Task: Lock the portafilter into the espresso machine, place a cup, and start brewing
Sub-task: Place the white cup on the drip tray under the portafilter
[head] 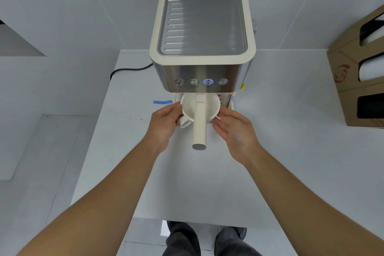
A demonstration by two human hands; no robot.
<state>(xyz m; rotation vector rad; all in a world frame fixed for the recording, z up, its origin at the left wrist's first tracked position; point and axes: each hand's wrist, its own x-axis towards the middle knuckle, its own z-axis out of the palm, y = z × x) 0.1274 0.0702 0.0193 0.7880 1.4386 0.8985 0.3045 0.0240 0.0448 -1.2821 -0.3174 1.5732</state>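
1. Head view looks straight down on the espresso machine, with the cup sitting under its front overhang, directly between the two hands and just ahead of their fingertips.
2. The portafilter appears seated in the machine, its handle running as a long axis from under the button panel straight back toward the person, passing over the middle of the cup and ending between the wrists.
3. The left hand is loosely curled, fingers partly apart, with fingertips touching the cup's left rim; the cup's own handle pokes out just beside that hand's thumb side, below the rim.
4. The right hand is likewise half open, fingers bent toward the cup's right rim; they look to be touching or just short of it, and I cannot tell which. A thin pale strip shows at its fingertips, too small to identify.
5. Neither hand clamps anything; both frame the cup as if centring it under the spouts.
6. The row of buttons lies ahead of and above both hands, one ringed in blue light. The right hand seems slightly nearer to that lit button, so a press to start brewing likely falls to it.
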